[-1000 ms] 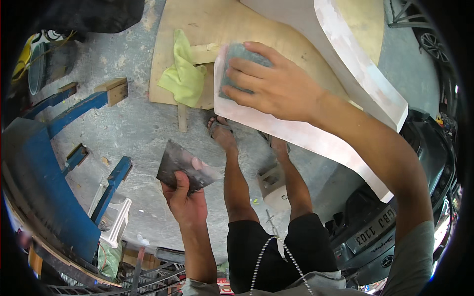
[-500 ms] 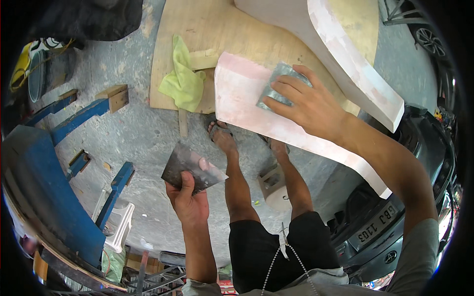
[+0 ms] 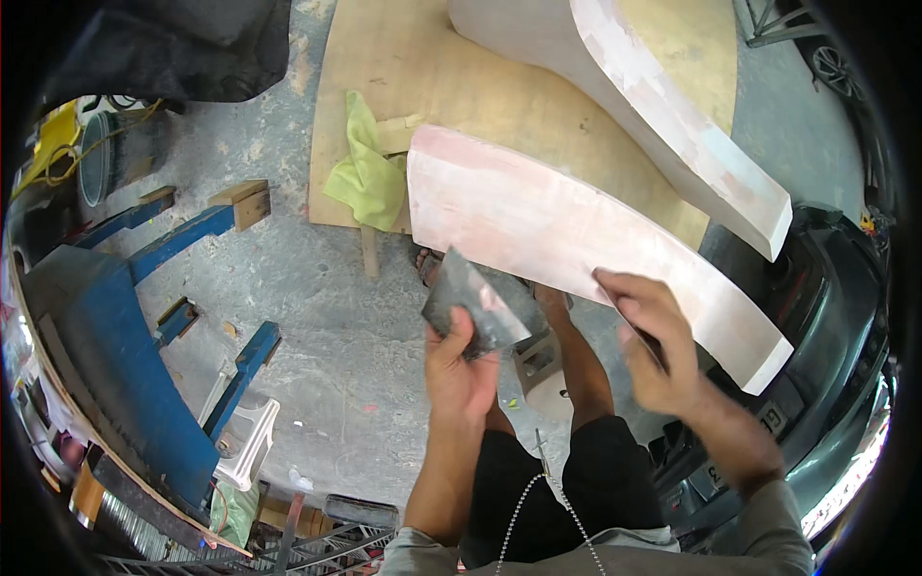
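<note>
Comparing with half a second earlier: the right hand (image 3: pixel 665 353) had left the middle of the long panel (image 3: pixel 547 216) and stood by its lower edge, right of centre in the frame. Its fingers were closed on a thin sheet (image 3: pixel 651 344), turned nearly edge-on (contact with the panel could not be told). The left hand (image 3: pixel 459 372) had come toward the frame's centre, gripping a dark, four-cornered plate (image 3: pixel 466 296) that carried a pink smear (image 3: pixel 491 300). Judged effect on the work: the panel's face was uncovered, and sheet and plate stood nearer each other. Materials: panel curved, matte, blotched pink and white, reaching from centre to lower right; a second curved piece (image 3: pixel 663 106), similarly patchy, upper right; plywood (image 3: pixel 480 91) tan, faintly grained; cloth (image 3: pixel 370 178) lime-green, creased, upper left of centre; floor (image 3: pixel 322 336) grey and scuffed.
</note>
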{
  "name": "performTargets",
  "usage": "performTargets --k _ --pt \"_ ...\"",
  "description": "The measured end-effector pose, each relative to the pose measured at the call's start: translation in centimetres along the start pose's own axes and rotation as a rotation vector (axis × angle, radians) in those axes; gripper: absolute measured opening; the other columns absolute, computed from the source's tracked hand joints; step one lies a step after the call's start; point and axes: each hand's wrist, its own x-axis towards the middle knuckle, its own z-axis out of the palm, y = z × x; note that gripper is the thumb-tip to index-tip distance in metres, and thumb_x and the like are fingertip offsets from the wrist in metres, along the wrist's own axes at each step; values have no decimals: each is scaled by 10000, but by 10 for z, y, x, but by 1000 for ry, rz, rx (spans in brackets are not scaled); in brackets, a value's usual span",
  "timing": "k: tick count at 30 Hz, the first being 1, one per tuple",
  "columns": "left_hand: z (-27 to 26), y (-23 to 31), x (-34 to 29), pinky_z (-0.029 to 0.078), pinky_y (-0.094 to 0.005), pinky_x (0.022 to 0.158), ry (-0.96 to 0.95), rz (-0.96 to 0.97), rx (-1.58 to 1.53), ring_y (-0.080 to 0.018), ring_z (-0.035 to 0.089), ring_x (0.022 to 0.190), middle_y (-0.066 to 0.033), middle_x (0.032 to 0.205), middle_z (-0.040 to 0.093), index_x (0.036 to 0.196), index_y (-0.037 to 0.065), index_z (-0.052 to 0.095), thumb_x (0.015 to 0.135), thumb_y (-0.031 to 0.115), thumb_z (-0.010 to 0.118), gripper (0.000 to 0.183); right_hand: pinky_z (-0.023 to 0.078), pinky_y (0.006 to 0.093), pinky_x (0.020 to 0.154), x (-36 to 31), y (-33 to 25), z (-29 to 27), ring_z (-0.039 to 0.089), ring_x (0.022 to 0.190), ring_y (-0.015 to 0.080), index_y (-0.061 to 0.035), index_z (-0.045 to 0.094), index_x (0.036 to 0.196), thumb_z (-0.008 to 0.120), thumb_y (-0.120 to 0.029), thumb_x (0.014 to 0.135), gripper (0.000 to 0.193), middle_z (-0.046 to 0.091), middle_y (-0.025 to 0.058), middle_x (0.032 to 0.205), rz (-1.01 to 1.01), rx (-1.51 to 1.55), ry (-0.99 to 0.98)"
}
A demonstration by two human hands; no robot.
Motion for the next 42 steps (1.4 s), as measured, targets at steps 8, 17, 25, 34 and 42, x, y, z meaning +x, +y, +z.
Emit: performTargets --k 8,17,25,34,42 --pt "39 -42 5 503 -391 1019 64 107 175 -195 606 1162 -78 1270 624 1366 68 490 1004 117 620 388 463 435 1068 1 -2 27 535 1305 371 -68 646 1259 550 190 803 533 535 222 1373 -98 313 77" --pt "67 -60 -9 521 -385 981 105 251 287 -192 625 1107 -78 1223 639 1328 38 512 981 43 637 369 420 475 1116 -15 35 -20 486 1347 398 -184 708 1270 635 173 592 770 510 166 1412 -141 38 -93" --pt "35 -31 -17 521 -370 949 137 444 434 -190 625 1063 -81 1195 635 1273 23 538 961 58 673 341 426 502 1032 13 -4 -57 552 1266 273 -230 721 1141 633 -176 827 330 639 54 1258 -294 -832 -410" --pt "46 7 1 539 -344 908 172 710 653 -190 645 1020 -112 1163 657 1214 -13 565 931 71 726 336 440 549 1019 58 -3 2 565 1217 281 -113 712 1079 616 -259 840 296 633 79 1165 -634 -912 -618" --pt "-7 111 14 504 -400 1007 410 863 554 -230 611 1157 -135 1270 631 1300 -5 555 925 94 739 429 415 546 1061 134 40 42 527 1240 283 -134 688 1128 625 -222 843 306 603 74 1151 -576 -1024 -529"
